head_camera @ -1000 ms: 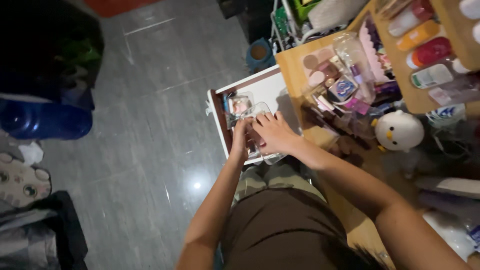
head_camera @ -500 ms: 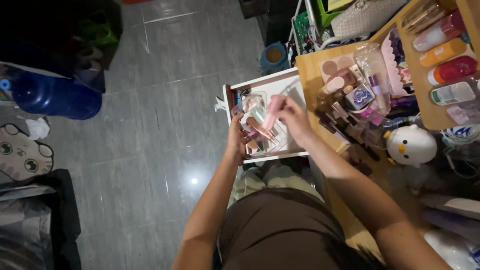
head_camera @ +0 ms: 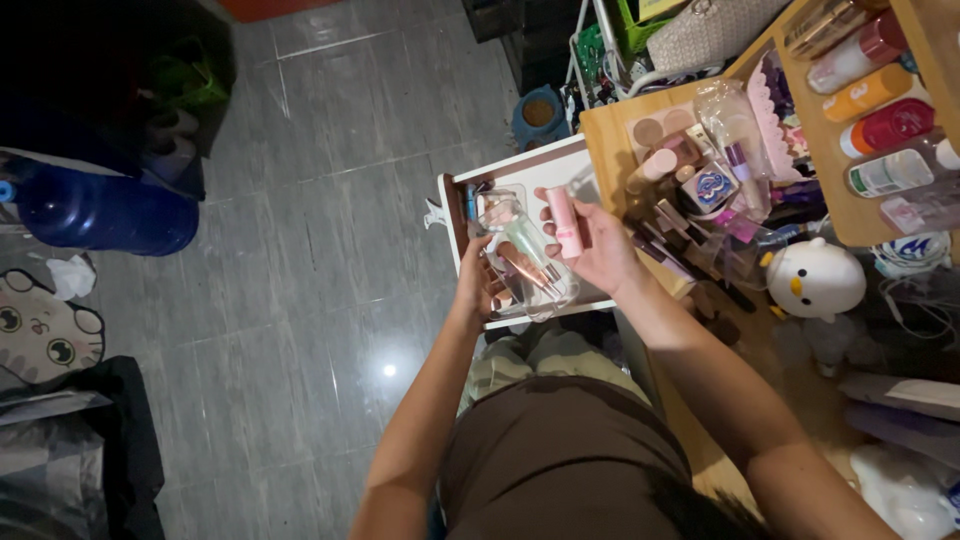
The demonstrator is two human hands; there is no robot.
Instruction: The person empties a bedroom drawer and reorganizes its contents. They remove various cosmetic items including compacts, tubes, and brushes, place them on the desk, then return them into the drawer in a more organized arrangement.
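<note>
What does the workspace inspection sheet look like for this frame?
Surface: wooden desk, white open drawer.
Job's things: clear pouch of cosmetics; pink tube.
Clutter: bottles, compacts, white duck figure.
Grips: left hand holds the pouch; right hand holds the tube.
Cables: white wires at the desk's right.
Surroundings: grey tiled floor, blue water jug, cat mat.

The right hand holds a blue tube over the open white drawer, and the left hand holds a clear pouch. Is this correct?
Not quite: in the head view the tube in the right hand is pink, not blue. The left hand does hold the clear pouch over the open white drawer.
</note>
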